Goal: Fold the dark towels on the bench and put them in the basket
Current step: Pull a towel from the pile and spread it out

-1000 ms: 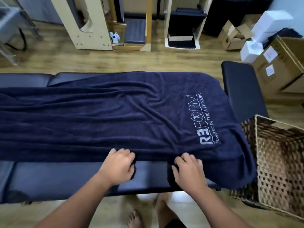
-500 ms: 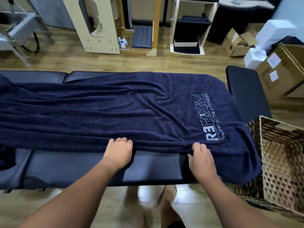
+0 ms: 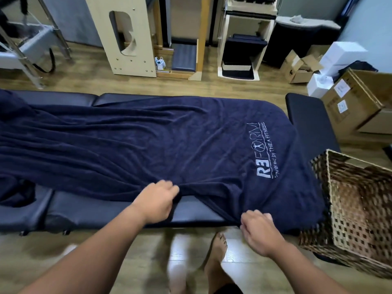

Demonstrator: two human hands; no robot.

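A large dark navy towel with a pale logo near its right end lies spread lengthwise over the black padded bench. My left hand grips the towel's near edge at the middle, bunching the cloth. My right hand pinches the same near edge further right, at the bench's front rim, where the towel hangs over. The woven wicker basket stands on the floor at the right end of the bench and looks empty.
Cardboard boxes and white boxes pile up at the back right. Wooden equipment frames stand across the wood floor behind the bench. A metal frame is at the back left. My bare feet are below the bench edge.
Both hands went from lying on the towel's near edge to gripping it. The right hand slid right and nearer along the edge, and the cloth now bunches between them.
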